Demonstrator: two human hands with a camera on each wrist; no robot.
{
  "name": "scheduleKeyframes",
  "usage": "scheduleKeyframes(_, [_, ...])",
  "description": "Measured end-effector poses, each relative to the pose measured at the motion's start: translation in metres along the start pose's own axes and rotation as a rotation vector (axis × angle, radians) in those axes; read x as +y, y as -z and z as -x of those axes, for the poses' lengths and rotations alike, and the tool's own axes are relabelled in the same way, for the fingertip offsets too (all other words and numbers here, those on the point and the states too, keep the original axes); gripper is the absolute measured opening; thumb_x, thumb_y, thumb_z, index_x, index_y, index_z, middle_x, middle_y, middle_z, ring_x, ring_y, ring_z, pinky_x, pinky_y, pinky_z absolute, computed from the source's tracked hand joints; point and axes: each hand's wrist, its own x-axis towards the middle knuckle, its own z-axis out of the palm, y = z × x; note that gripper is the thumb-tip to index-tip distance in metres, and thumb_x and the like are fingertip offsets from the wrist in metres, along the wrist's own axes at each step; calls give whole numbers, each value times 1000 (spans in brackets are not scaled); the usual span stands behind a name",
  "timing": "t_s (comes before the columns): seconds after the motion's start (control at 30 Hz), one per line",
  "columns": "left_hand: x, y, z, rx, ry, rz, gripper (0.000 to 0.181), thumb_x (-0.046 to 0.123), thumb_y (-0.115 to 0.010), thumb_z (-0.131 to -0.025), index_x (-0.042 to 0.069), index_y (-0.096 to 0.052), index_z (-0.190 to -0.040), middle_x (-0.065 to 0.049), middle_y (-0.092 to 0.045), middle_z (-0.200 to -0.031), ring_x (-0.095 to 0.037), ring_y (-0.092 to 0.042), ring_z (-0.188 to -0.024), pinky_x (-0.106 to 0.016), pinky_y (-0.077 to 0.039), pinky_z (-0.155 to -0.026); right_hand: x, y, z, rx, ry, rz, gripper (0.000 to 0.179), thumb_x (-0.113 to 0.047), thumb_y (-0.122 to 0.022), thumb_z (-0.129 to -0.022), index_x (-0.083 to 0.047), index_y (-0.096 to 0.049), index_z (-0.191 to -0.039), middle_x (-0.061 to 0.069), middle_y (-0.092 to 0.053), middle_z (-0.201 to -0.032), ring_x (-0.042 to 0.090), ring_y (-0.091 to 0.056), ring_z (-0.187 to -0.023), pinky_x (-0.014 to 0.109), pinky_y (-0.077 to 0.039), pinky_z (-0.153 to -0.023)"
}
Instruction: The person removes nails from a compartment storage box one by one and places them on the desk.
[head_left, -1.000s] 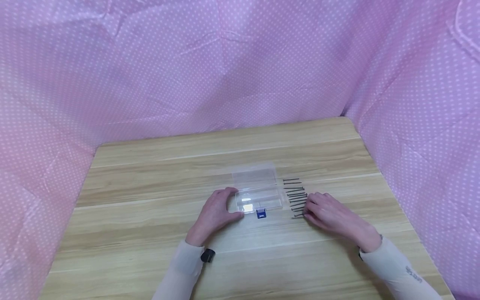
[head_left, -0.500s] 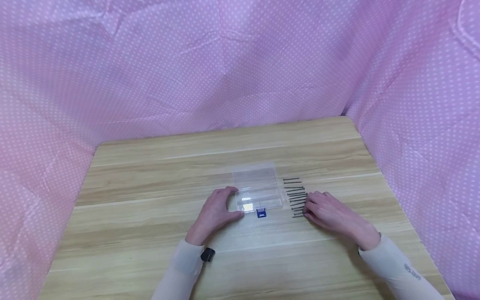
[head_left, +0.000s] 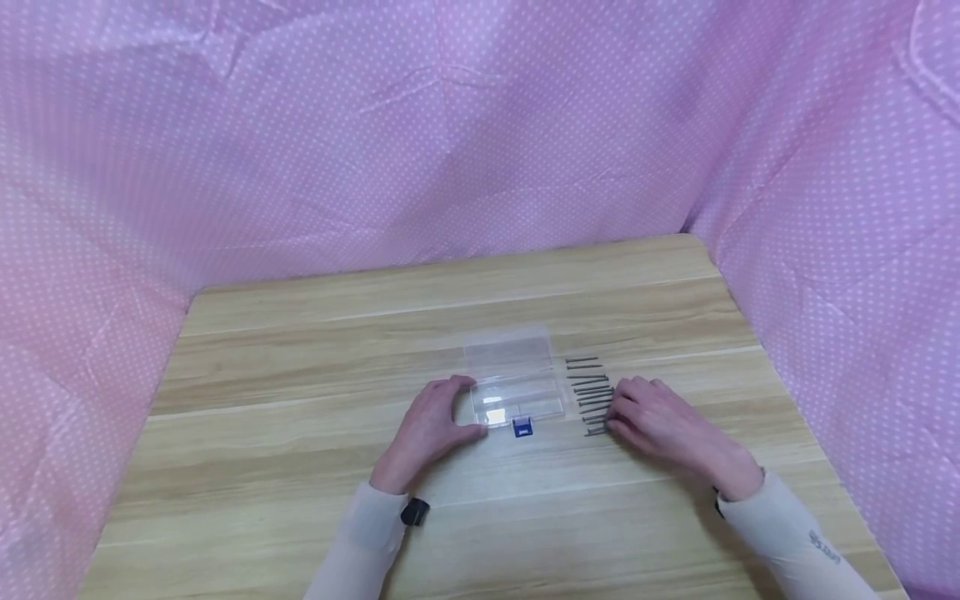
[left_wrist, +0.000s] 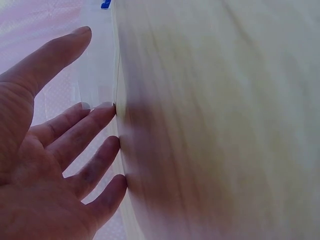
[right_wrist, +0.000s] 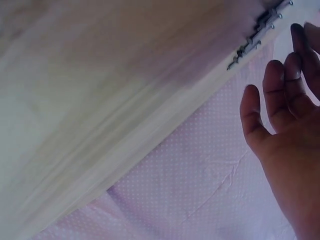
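Note:
In the head view a clear plastic box (head_left: 517, 397) lies on the table with its lid (head_left: 508, 352) folded open toward the back and a blue latch (head_left: 522, 427) at the front. My left hand (head_left: 429, 425) holds the box's left end, thumb at the front corner and fingers at the rear edge. To the right of the box, several long thin metal screws (head_left: 595, 394) lie in a rough column. My right hand (head_left: 663, 425) has its loosely bent fingertips at the right ends of the front screws. In the right wrist view no screw shows between those fingers.
The wood-grain table (head_left: 315, 350) has its far edge against a pink dotted cloth (head_left: 420, 133), which also hangs along both sides. A black band (head_left: 415, 512) sits at the left sleeve cuff.
My right hand has shifted very slightly at the front screws. The left hand and the box have stayed in place.

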Motion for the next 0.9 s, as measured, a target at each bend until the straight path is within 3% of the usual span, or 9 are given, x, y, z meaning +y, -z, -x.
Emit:
scheduleKeyframes(0.3, [-2, -2, 1, -8, 1, 6, 77, 36, -90, -80, 10, -57, -145, -12, -61, -142, -36, -49, -137, -51, -39, -116, 9, 11, -17, 127, -121, -18, 28, -20, -75, -87, -4, -71, -110, 13, -69, -110, 35, -63, -105, 57, -51, -88])
scheduleKeyframes(0.7, [-5, 0, 7, -2, 0, 83, 83, 38, -85, -84, 11, -48, -154, -11, -51, -153, -33, -45, -143, -50, -35, -120, 21, 13, -34, 134, -338, -69, 61, -26, -71, -97, 5, -50, -144, 27, -59, -138, 49, -52, -127, 71, -37, -106])
scheduleKeyframes(0.9, [-8, 8, 11, 67, -4, 85, 91, 46, -84, -84, 11, -42, -157, -13, -45, -158, -35, -40, -147, -52, -32, -121, 25, 13, -42, 126, -366, -65, 61, -32, -64, -103, 3, -47, -149, 27, -52, -147, 49, -46, -136, 72, -34, -108])
